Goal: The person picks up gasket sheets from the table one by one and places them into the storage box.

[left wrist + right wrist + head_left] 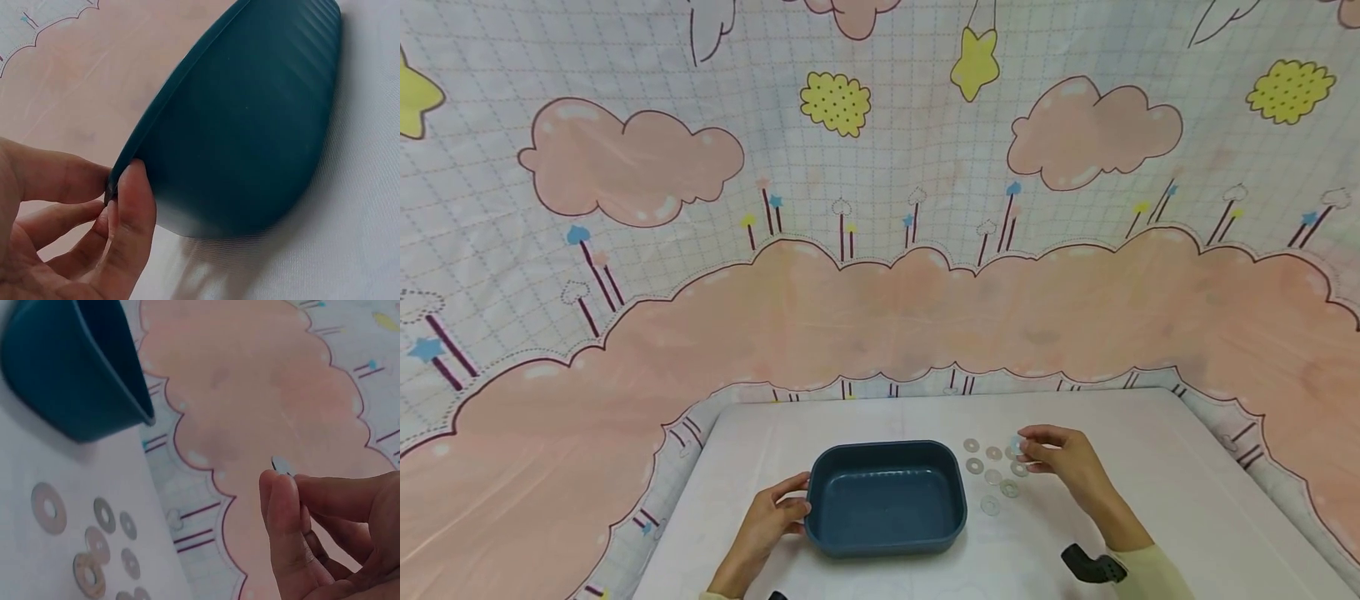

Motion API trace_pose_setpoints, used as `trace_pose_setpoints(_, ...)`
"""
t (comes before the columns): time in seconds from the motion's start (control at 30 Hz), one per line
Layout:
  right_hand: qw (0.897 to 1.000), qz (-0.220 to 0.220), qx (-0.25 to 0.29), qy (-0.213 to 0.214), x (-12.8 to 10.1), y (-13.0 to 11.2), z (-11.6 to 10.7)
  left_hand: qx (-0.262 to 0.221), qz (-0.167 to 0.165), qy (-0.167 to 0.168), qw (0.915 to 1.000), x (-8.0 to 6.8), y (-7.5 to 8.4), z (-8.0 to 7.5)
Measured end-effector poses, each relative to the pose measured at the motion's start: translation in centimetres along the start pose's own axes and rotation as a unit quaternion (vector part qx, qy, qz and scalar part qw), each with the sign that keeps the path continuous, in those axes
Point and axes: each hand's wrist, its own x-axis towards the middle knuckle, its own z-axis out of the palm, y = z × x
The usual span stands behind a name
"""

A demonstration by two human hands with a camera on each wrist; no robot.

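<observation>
Head view: my left hand [772, 515] grips the blue tub [886, 498] rim; my right hand [1060, 460] pinches one washer [282, 465], lifted. Next, carry it over the tub.

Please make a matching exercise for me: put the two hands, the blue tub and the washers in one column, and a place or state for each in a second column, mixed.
Things:
1. left hand
2. right hand
3. blue tub
4. loose washers

States:
a. lie flat on the white table, right of the tub
b. pinches a single washer
c. stands empty
d. holds the tub's rim

Pairs: 1-d, 2-b, 3-c, 4-a
</observation>
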Motion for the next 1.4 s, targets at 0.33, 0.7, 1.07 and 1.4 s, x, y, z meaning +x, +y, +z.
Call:
trace_pose_setpoints(0.33,0.995,-0.009,0.081,-0.049,0.2,-1.7,1.6,-0.006,-0.002,-0.007,1.0000,-0.1,-0.1,-0.1)
trace_pose_setpoints(0.7,0.991,-0.017,0.113,-0.070,0.7,-2.9,4.0,-0.003,-0.001,-0.011,0.9999,0.0,-0.2,-0.2)
trace_pose_setpoints(1.07,0.986,-0.014,0.140,-0.093,1.4,-3.3,7.1,0.004,0.002,-0.013,0.9999,0.2,-0.3,-0.2)
trace_pose_setpoints(1.4,0.980,-0.022,0.154,-0.122,2.2,-4.3,9.9,0.007,0.003,-0.010,0.9999,0.3,-0.2,-0.1)
